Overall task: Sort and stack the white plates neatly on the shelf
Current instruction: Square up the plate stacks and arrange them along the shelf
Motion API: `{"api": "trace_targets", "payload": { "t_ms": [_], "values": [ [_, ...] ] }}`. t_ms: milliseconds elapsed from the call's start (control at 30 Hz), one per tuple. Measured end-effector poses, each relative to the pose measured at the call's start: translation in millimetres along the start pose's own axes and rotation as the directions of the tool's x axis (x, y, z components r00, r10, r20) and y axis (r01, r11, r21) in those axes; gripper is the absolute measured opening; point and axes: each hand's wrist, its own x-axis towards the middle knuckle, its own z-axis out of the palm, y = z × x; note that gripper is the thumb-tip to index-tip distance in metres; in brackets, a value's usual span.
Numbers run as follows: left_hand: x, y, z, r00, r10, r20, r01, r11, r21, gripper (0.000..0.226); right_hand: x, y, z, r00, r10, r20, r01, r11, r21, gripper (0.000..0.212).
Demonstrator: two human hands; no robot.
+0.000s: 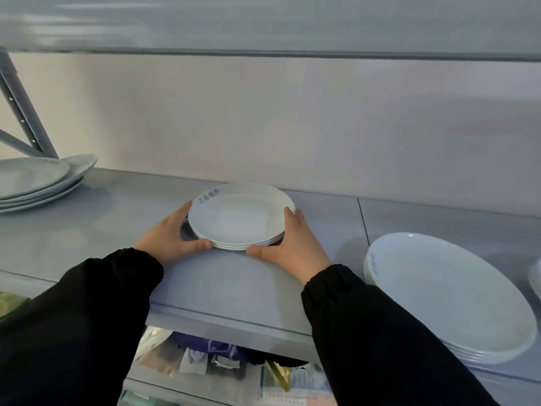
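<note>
Grey metal shelving (102, 218) runs across a pale wall, with another shelf board overhead and a cluttered lower level of packets and papers showing underneath. Near the middle of the shelf, towards the back, sits a small stack of white plates (240, 216), three or so deep, the top one carrying blurred printed characters on its far left rim. The left hand (169, 237) cups the stack's left edge, thumb pressed against the front rim and fingers curled behind; the right hand (292, 240) mirrors it on the right edge. Both hands are closed around the stack, which appears to rest on the shelf rather than hang in the air, though I cannot be certain it is fully set down.

Off to the left lies a loose pile of larger plates (38, 180), its members fanned out and not squared. At the right, near the front edge, stands a taller stack of big plates (448, 291), and a sliver of another dish (535, 276) peeks in at the frame's edge.

The step in hand looks like squaring up or placing the small stack. Next would likely come nudging its rims flush, letting go gently so nothing slides, then turning to the untidy pile on the left
</note>
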Motion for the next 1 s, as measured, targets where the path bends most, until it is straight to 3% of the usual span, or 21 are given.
{"api": "trace_targets", "payload": {
  "t_ms": [367,533,700,800,1000],
  "values": [
    [5.9,-8.2,4.8,1.000,-0.016,-0.003,0.016,1.000,0.020,0.073,3.6,0.2,1.0,0.999,0.011,-0.032,-0.010,0.999,0.033,0.143],
    [12.2,-22.1,2.0,1.000,0.013,0.027,-0.012,0.999,-0.040,0.078,-1.0,-4.3,-4.8,0.997,0.034,-0.063,-0.029,0.996,0.081,0.120],
    [12.9,-29.9,-3.9,0.988,0.007,0.153,0.003,0.998,-0.070,0.107,-14.6,-16.6,-14.0,0.997,0.055,-0.063,-0.051,0.997,0.062,0.109],
    [6.1,-39.8,-5.7,0.981,-0.011,0.193,0.023,0.998,-0.057,0.112,-35.0,-34.5,-20.1,0.998,0.060,-0.035,-0.059,0.997,0.040,0.094],
    [-17.2,-39.5,-4.6,0.977,-0.004,0.211,0.012,0.999,-0.037,0.118,-75.9,-41.5,-20.4,0.991,0.125,-0.045,-0.126,0.992,-0.007,0.104]
  ]
}}
